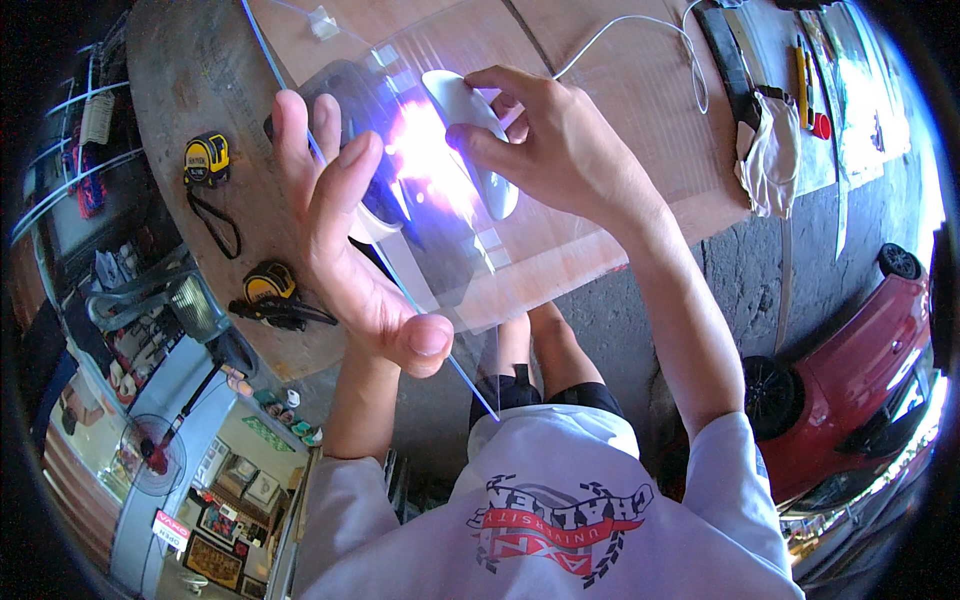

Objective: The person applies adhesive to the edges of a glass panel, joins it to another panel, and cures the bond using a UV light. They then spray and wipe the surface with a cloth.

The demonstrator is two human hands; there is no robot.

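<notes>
The clear sheet [470,270] stands up off the desk [620,120], raised toward the camera. Its near-left edge shows as a thin blue line that runs from far left to near right, and that is its long axis as seen here.

The left hand [345,240] lies along that edge. Its fingers [350,165] are spread nearly straight, pointing far, flat against the sheet, and the thumb sits at the near end; it steadies the sheet rather than pinching it.

The right hand [560,145] is on the far-right side. Its fingers [480,140] are curled around a white handheld lamp [470,130] and pinch it, with the lamp's long axis running far-left to near-right over the sheet. A bright violet glow lies on the sheet between the two hands, so the lit patch is just right of the left fingers.

A white cord [640,35] runs far right across the desk.

By count: one sheet, one lamp, two yellow tape measures [207,158] at the left, and one pale cloth [770,150] at the right.
</notes>
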